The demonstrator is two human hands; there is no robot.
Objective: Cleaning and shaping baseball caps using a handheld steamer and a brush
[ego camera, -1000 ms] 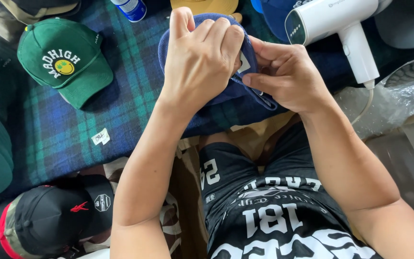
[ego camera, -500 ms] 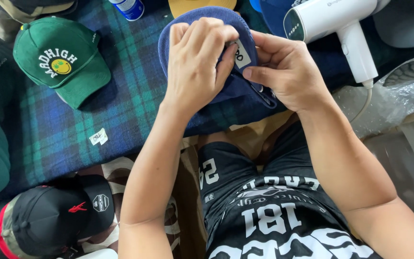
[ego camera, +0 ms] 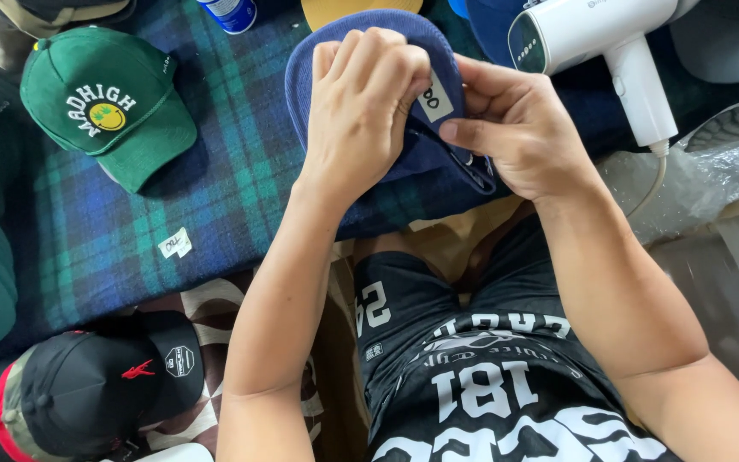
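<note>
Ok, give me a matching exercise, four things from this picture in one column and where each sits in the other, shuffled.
Things:
1. green cap
2. black cap
3. white handheld steamer
4. blue corduroy cap

Places:
A. upper right
B. held in both hands, left hand and right hand
C. upper left, on the plaid cloth
D. lower left

Pairs: 1-C, 2-D, 3-A, 4-B

Small pale rect. sticker [ego camera: 436, 100] on blue cap's [ego camera: 335, 34] brim underside; white tag [ego camera: 174, 243] on plaid cloth [ego camera: 215, 171].

Single head-worn view, looking steeply down from close above, left hand [ego camera: 361, 111] and right hand [ego camera: 515, 128] upper centre, plaid blanket [ego camera: 215, 197] beyond, the person's own lap at bottom edge
</note>
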